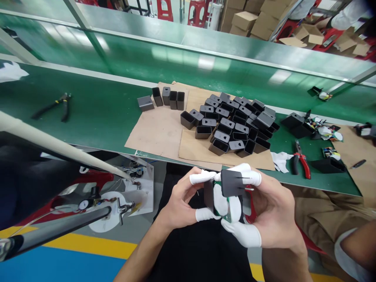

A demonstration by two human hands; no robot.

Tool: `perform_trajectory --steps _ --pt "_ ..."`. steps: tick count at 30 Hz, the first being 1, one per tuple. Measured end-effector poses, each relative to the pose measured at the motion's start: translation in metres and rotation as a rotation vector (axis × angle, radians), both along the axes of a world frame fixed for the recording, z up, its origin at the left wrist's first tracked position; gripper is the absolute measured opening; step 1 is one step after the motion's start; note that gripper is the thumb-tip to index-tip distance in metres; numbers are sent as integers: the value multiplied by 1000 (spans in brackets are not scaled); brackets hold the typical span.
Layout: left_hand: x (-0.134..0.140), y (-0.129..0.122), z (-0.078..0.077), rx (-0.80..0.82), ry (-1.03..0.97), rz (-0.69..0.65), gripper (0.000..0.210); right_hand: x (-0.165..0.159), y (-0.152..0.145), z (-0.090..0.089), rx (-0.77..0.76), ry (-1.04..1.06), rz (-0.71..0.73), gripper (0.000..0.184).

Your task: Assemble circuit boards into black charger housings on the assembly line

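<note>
In front of my lap, my left hand (183, 203) grips a black charger housing (208, 195) between thumb and fingers. My right hand (274, 211) pinches a charger circuit board (226, 205), which has white pads on it and a black end plate (230, 183) with two metal plug pins pointing right. The board's left end is at the housing's mouth; how far it sits inside cannot be seen. White finger cots (243, 234) cover the fingertips of both hands. Many black housings (227, 123) stand close together on cardboard beyond my hands, some with open ends up.
Red-handled pliers (301, 160), a white cloth (281, 161) and loose circuit boards (326, 131) lie at the right of the green bench (102, 113). Dark cutters (57, 106) lie left. A sloping pole (58, 143) and air gauge (84, 204) stand near left; another person's arm (357, 250) is at right.
</note>
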State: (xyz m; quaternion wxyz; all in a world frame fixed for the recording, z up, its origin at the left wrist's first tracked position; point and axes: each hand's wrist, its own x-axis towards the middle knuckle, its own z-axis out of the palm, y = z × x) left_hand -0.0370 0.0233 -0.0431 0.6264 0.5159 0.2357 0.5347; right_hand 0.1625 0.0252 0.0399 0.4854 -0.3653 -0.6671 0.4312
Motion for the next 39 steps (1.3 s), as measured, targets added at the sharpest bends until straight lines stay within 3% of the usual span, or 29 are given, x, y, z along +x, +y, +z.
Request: perform_trajectory --steps 7,15,22,30,36,39 --pt "-1 2 -1 43 7 40 64 -1 2 -1 9 -51 16 61" --pt "1 -4 -16 4 -16 32 86 0 6 -1 45 -147 33 58" --pt "5 -7 -28 -9 -17 47 88 1 6 1 5 -185 41 55" --pt "10 -7 -25 -47 -15 50 89 2 7 -8 -65 -42 14 68" --pt "8 -7 -19 -57 30 43 86 -2 5 -17 8 -25 -82 61" --pt "5 -6 -19 -35 31 18 81 -2 0 -13 78 106 -206 58"
